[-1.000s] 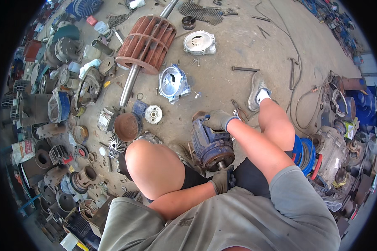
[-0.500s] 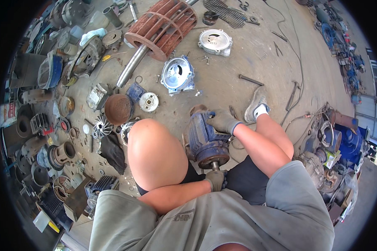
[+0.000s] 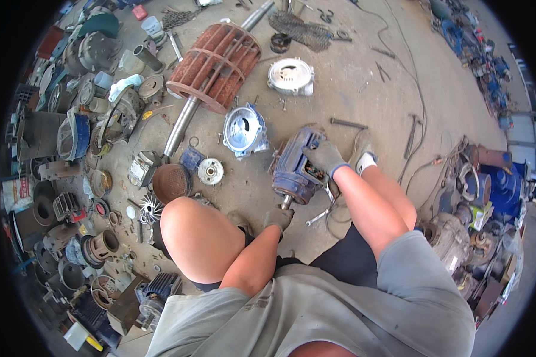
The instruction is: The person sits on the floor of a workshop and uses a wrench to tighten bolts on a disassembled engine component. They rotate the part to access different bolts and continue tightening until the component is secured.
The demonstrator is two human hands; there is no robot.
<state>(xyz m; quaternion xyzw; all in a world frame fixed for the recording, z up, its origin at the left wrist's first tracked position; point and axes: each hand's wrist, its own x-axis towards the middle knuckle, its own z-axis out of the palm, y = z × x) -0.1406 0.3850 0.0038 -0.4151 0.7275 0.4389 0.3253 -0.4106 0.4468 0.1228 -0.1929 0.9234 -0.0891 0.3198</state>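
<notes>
A blue, grimy electric motor [image 3: 290, 168] is between my legs, its shaft [image 3: 287, 202] pointing back toward me. My left hand [image 3: 278, 218], in a grey work glove, is closed round the shaft end. Also gloved, my right hand [image 3: 326, 157] grips the motor's right side at the rim of its opened terminal box [image 3: 317, 172], where wires show. My right fingertips are partly hidden. A wrench [image 3: 318, 218] lies on the floor just right of the shaft.
Ahead stand two end covers, one blue-rimmed [image 3: 244, 130] and one silver [image 3: 290, 76]. A rusty cylindrical cage [image 3: 215, 66] on a long shaft lies at the far left. A hammer [image 3: 412, 135] and bolt [image 3: 348, 124] lie right. Motor parts crowd the left side.
Both hands have carried the motor forward, away from my body, and its shaft now slants toward my left. The open terminal box and the wrench have come into sight.
</notes>
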